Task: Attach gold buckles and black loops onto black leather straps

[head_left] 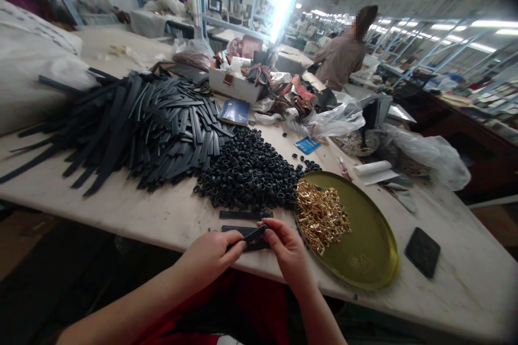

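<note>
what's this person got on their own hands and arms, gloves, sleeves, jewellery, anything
Nothing is worn on either. The left hand and right hand have no gloves, and no ring, watch or bracelet shows. Both forearms are uncovered as far as the picture reaches, with no sleeve in view. Below them shows a red garment.

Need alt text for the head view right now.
The left hand and right hand pinch a short black strip at the table edge. Behind lie black loops and black straps; right, a brass tray of gold fittings.
</note>
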Demonstrator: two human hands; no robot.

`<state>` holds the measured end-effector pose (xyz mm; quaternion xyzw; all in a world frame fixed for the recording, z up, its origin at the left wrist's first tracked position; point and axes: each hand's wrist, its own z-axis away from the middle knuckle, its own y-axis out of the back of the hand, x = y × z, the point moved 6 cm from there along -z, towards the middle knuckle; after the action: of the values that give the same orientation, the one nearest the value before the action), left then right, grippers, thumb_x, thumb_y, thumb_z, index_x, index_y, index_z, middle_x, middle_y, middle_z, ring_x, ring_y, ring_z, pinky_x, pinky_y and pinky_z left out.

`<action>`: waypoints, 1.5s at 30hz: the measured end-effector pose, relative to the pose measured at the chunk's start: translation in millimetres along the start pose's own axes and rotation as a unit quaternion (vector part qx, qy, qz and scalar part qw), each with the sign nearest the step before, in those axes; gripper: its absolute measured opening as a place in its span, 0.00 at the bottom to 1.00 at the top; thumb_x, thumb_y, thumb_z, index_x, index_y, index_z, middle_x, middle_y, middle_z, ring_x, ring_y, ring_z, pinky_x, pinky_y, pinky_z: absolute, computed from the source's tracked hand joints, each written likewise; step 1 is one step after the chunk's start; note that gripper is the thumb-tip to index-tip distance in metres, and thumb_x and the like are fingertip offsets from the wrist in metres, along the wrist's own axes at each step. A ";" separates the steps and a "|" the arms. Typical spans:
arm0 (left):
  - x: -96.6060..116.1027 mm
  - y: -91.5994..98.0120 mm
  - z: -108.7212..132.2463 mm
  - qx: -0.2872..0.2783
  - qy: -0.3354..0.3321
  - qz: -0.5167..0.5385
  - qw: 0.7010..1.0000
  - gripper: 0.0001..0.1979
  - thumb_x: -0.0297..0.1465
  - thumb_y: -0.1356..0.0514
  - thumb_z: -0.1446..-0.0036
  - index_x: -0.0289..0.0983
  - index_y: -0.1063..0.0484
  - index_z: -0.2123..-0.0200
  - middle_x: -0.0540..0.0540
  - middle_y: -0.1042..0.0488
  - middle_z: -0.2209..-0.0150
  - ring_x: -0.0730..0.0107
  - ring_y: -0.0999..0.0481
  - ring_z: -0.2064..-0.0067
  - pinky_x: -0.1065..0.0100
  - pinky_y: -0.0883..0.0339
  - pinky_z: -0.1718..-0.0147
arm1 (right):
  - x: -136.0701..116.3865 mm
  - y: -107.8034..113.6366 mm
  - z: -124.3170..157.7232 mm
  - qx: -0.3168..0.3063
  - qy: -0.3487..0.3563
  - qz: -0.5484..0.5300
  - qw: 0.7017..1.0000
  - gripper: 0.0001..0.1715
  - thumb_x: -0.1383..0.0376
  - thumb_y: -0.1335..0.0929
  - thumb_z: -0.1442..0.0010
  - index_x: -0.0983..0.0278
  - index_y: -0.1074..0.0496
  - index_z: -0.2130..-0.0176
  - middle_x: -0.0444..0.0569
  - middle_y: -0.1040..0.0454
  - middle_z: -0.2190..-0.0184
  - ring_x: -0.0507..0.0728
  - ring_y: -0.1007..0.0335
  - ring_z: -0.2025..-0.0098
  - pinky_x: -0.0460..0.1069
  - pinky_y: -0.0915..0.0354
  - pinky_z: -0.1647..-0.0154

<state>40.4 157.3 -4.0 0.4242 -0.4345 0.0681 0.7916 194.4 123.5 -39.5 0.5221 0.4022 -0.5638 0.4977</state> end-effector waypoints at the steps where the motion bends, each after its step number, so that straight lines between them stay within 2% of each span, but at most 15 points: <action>1: 1.9 0.2 1.8 -0.009 -0.002 -0.020 1.000 0.14 0.36 0.53 0.42 0.38 0.31 0.70 0.50 0.30 0.73 0.69 0.31 0.71 0.73 0.46 0.73 | -0.8 -0.7 4.3 -0.010 0.019 0.027 0.999 0.15 0.58 0.35 0.45 0.61 0.30 0.58 0.50 0.26 0.60 0.57 0.31 0.58 0.52 0.36 0.55; 8: 10.6 -12.6 9.6 -0.070 -0.017 -0.071 0.995 0.17 0.38 0.56 0.41 0.39 0.31 0.72 0.48 0.27 0.72 0.66 0.29 0.69 0.71 0.42 0.72 | -7.8 -10.2 32.9 -0.062 0.053 0.096 0.992 0.12 0.64 0.35 0.44 0.60 0.31 0.58 0.46 0.25 0.63 0.55 0.30 0.60 0.50 0.36 0.57; 11: 4.6 -22.1 9.8 -0.049 -0.020 -0.021 0.998 0.17 0.39 0.57 0.40 0.39 0.34 0.58 0.46 0.26 0.62 0.63 0.27 0.61 0.68 0.37 0.63 | -7.2 -10.0 35.5 -0.025 0.059 0.068 0.996 0.13 0.66 0.35 0.46 0.61 0.34 0.58 0.46 0.26 0.64 0.53 0.31 0.63 0.49 0.36 0.60; 13: -2.7 -27.3 8.0 -0.024 -0.019 0.013 0.999 0.21 0.40 0.57 0.40 0.38 0.43 0.47 0.44 0.29 0.53 0.61 0.29 0.53 0.65 0.38 0.56 | -2.4 -8.6 34.3 0.007 0.058 0.039 0.998 0.11 0.67 0.35 0.47 0.61 0.34 0.61 0.45 0.27 0.67 0.52 0.32 0.66 0.47 0.36 0.64; 15: -9.0 -31.8 4.4 -0.008 -0.017 0.034 0.999 0.25 0.41 0.58 0.41 0.37 0.49 0.42 0.43 0.33 0.48 0.61 0.33 0.48 0.63 0.40 0.51 | 2.7 -7.6 32.1 0.025 0.063 0.014 0.998 0.10 0.68 0.35 0.47 0.61 0.34 0.61 0.45 0.28 0.67 0.52 0.32 0.67 0.46 0.36 0.66; 19: -8.8 -39.1 -6.9 -0.029 -0.013 0.045 0.998 0.25 0.44 0.57 0.41 0.40 0.43 0.44 0.46 0.34 0.46 0.61 0.36 0.46 0.63 0.42 0.48 | 7.4 -3.7 27.4 0.012 0.067 0.019 0.998 0.20 0.70 0.35 0.48 0.60 0.38 0.54 0.45 0.29 0.65 0.52 0.32 0.66 0.47 0.35 0.64; 22: -0.1 -42.0 -16.9 -0.051 -0.002 0.043 0.998 0.23 0.45 0.55 0.42 0.44 0.38 0.47 0.48 0.33 0.48 0.61 0.34 0.47 0.63 0.42 0.49 | 7.1 2.3 23.2 -0.014 0.046 0.052 0.998 0.22 0.70 0.35 0.49 0.60 0.37 0.53 0.45 0.29 0.64 0.52 0.33 0.63 0.48 0.36 0.61; 26: 7.3 -40.3 -31.6 -0.039 0.007 0.026 0.999 0.20 0.44 0.54 0.42 0.45 0.34 0.52 0.48 0.28 0.53 0.59 0.30 0.52 0.65 0.39 0.55 | 5.3 15.1 16.3 -0.002 0.033 0.041 0.999 0.23 0.66 0.34 0.48 0.58 0.37 0.51 0.46 0.29 0.64 0.54 0.32 0.63 0.48 0.36 0.62; 29: 4.4 -37.2 -41.7 -0.039 0.009 0.019 0.999 0.15 0.40 0.52 0.43 0.43 0.31 0.58 0.48 0.25 0.62 0.61 0.27 0.60 0.67 0.39 0.61 | 2.6 32.0 7.3 -0.012 0.033 0.123 0.992 0.25 0.65 0.34 0.48 0.58 0.39 0.49 0.45 0.28 0.67 0.54 0.32 0.66 0.48 0.37 0.64; 31: 0.5 -35.1 -47.8 -0.042 0.010 0.051 0.998 0.14 0.37 0.53 0.44 0.40 0.31 0.64 0.48 0.26 0.67 0.64 0.28 0.64 0.68 0.39 0.64 | -3.5 54.6 -3.4 0.014 0.046 0.263 0.964 0.16 0.64 0.36 0.45 0.60 0.34 0.55 0.47 0.29 0.68 0.54 0.33 0.67 0.48 0.38 0.65; 32: -1.6 -34.7 -50.6 -0.043 0.013 0.076 0.996 0.13 0.36 0.54 0.45 0.38 0.32 0.67 0.49 0.28 0.70 0.65 0.30 0.66 0.69 0.40 0.66 | -7.6 67.5 -10.2 0.035 0.055 0.350 0.934 0.10 0.65 0.38 0.43 0.61 0.32 0.60 0.48 0.29 0.68 0.55 0.34 0.66 0.48 0.39 0.64; 35: -7.2 -38.9 -56.3 -0.058 0.054 0.171 0.982 0.11 0.35 0.56 0.47 0.37 0.38 0.72 0.53 0.38 0.79 0.72 0.37 0.76 0.73 0.45 0.77 | -12.0 91.9 -33.9 0.025 0.061 0.595 0.801 0.10 0.69 0.39 0.42 0.64 0.30 0.69 0.51 0.30 0.69 0.57 0.35 0.66 0.49 0.42 0.66; 37: -7.1 -44.5 -56.7 -0.079 0.085 0.236 0.965 0.10 0.35 0.56 0.48 0.37 0.39 0.71 0.56 0.46 0.83 0.75 0.45 0.81 0.74 0.51 0.82 | -8.6 96.7 -47.4 -0.012 0.060 0.667 0.743 0.09 0.72 0.39 0.44 0.65 0.30 0.72 0.53 0.30 0.70 0.57 0.35 0.68 0.50 0.44 0.68; 41: 0.0 -48.3 -51.8 -0.100 0.089 0.322 0.937 0.15 0.39 0.55 0.48 0.35 0.40 0.64 0.59 0.51 0.84 0.78 0.52 0.82 0.75 0.58 0.84 | -7.2 95.2 -58.7 -0.038 0.074 0.663 0.744 0.09 0.77 0.38 0.49 0.67 0.31 0.73 0.55 0.30 0.70 0.58 0.35 0.67 0.50 0.45 0.68; 45: 1.1 -41.9 -45.4 -0.080 0.040 0.304 0.948 0.17 0.44 0.51 0.47 0.35 0.39 0.68 0.58 0.49 0.82 0.79 0.51 0.81 0.76 0.56 0.83 | -19.1 98.4 -53.3 -0.033 0.095 0.614 0.783 0.08 0.76 0.38 0.48 0.66 0.33 0.74 0.54 0.30 0.68 0.57 0.35 0.64 0.50 0.43 0.64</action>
<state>89.6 163.7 -40.7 0.2039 -0.5150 0.2874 0.7814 300.2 160.3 -21.1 0.6926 0.0597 -0.0728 0.7151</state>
